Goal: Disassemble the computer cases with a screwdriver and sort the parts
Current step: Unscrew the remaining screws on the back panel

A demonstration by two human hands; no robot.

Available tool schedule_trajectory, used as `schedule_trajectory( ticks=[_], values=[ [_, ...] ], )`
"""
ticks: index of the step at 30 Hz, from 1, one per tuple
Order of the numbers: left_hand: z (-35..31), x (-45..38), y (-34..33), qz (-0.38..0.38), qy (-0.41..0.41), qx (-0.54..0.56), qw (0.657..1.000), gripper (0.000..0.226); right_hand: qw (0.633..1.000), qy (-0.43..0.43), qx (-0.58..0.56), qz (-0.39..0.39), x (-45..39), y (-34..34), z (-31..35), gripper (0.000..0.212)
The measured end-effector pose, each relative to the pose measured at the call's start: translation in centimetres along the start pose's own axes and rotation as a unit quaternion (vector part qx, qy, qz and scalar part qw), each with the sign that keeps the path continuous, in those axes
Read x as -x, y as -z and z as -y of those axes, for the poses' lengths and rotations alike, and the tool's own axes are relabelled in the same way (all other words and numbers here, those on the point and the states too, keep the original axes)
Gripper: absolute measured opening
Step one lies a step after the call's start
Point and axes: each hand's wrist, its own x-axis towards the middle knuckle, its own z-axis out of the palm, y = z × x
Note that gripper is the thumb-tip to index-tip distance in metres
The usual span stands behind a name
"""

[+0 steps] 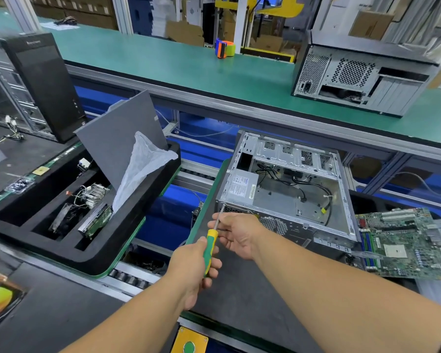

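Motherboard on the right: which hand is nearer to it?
Right. The right hand, steadying the screwdriver shaft, sits left of the motherboard; the left hand, gripping the handle, is farther left and lower.

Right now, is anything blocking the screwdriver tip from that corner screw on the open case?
Nothing visible. The screwdriver tip sits at the case corner; left hand grips the handle, right hand steadies the shaft.

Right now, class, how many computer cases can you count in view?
3: an open case by the hands, a closed one on the green bench at back right, an open one far left. Others may be hidden.
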Motion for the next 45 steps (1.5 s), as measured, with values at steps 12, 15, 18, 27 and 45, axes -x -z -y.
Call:
schedule_trajectory(
  ticks=[12, 15, 18, 27, 45],
  values=[
    [-0.1, -0.7, 0.0, -0.029, -0.051, -0.012, 0.998, 0.028, 0.997, -0.028, -0.055, 0.035, -0.5, -0.1, -0.4, 0.028],
    [-0.2, -0.5, -0.1, -0.024, -0.016, -0.014, 0.999, 0.041, 1.0, -0.017, -0.022, 0.006, -0.7, -0.3, -0.3, 0.022],
    [-0.2, -0.3, 0.0, -0.018, -0.003, -0.003, 1.0, 0.042, 0.999, -0.002, 0.002, -0.036, -1.1, -0.8, -0.3, 0.018],
    [-0.1, 0.1, 0.2, -0.002, -0.026, -0.012, 1.0, 0.026, 0.999, -0.006, -0.029, -0.032, -1.2, -1.3, -0.9, 0.03],
    [-0.4, -0.3, 0.4, -0.015, -0.038, -0.025, 0.999, 0.028, 0.993, -0.007, -0.095, -0.075, -1.6, -2.0, -1.3, 0.026]
  ],
)
